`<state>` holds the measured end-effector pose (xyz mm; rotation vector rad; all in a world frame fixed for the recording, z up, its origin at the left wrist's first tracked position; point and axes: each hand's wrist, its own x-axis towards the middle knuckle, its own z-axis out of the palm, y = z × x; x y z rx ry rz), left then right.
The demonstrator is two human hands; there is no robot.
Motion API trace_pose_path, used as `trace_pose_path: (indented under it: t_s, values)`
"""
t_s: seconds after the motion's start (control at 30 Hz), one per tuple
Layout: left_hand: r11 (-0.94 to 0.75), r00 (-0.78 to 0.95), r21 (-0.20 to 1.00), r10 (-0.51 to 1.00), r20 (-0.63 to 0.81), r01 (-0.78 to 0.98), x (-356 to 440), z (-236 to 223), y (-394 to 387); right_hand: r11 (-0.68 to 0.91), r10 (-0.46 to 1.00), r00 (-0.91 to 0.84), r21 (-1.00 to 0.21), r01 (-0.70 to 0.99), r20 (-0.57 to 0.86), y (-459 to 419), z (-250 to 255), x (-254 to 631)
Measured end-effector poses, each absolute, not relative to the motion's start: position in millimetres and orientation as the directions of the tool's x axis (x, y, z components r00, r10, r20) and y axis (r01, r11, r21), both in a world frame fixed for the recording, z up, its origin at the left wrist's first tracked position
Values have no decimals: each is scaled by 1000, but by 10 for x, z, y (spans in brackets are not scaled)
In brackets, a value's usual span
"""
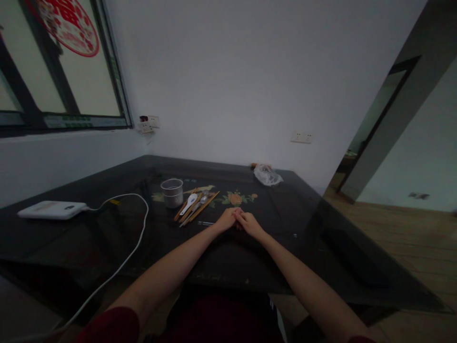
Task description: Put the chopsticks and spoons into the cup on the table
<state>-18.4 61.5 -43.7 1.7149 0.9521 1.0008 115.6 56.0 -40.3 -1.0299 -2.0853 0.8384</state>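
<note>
My left hand (229, 218) and my right hand (249, 224) rest folded together over the dark table, their fingers closed against each other. No object shows in either hand. Just left of my left hand lies a loose group of utensils: wooden chopsticks (204, 206), a white spoon (189, 204) and metal cutlery (195, 207), partly overlapping. A grey, metal-looking cup (172, 194) stands upright beside them, farther left.
The glossy black table (278, 257) carries a printed flower pattern. A white power bank (53, 209) lies at left, its white cable (143, 228) curving off the front edge. A crumpled clear plastic bag (267, 176) sits near the wall. A dark flat object (353, 257) lies at right.
</note>
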Motion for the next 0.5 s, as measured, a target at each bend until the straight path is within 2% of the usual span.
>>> trace_pose_path:
  t_s: [0.5]
  values:
    - [-327,374,928,895,244,177,-186,-447,611,476,842,-475,-768,428,257,565,-412,1149]
